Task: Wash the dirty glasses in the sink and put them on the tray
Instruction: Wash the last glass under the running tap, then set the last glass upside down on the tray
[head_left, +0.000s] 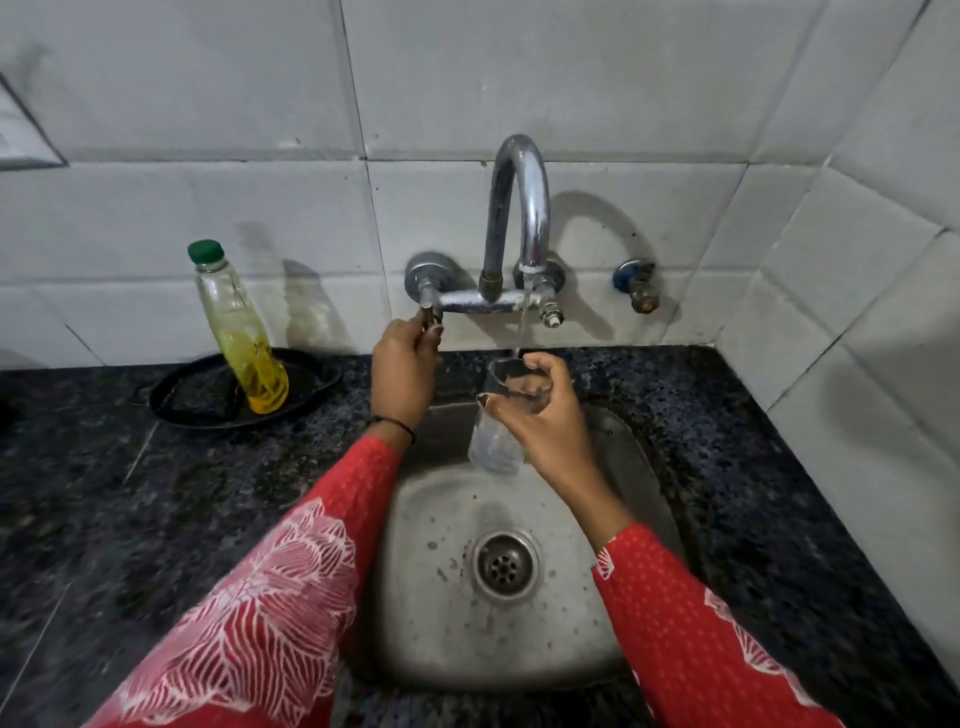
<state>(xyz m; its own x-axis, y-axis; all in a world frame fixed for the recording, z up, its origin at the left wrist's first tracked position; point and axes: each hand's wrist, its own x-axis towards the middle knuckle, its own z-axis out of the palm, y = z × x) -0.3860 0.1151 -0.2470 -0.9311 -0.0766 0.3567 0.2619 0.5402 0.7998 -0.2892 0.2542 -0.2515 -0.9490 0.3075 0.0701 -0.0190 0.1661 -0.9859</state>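
One glass (497, 439) is showing, and the right hand (543, 423) is holding it just below the tap (519, 208), over the sink (426, 597). Its long axis is standing nearly upright, the open mouth pointing up toward the spout and leaning slightly to the wall, the base pointing down at the single drain (505, 566). The right grip is wrapping around the glass near its rim, thumb on the near side. A thin stream of water (522, 322) is falling from the tap toward the mouth. The left hand (405, 374) is reaching up to the tap's left handle (428, 312), its grip pinching it. Left of the tap, on the bench (156, 493), one bottle (241, 338) (green cap, yellow liquid) is standing upright on one black tray (176, 402)
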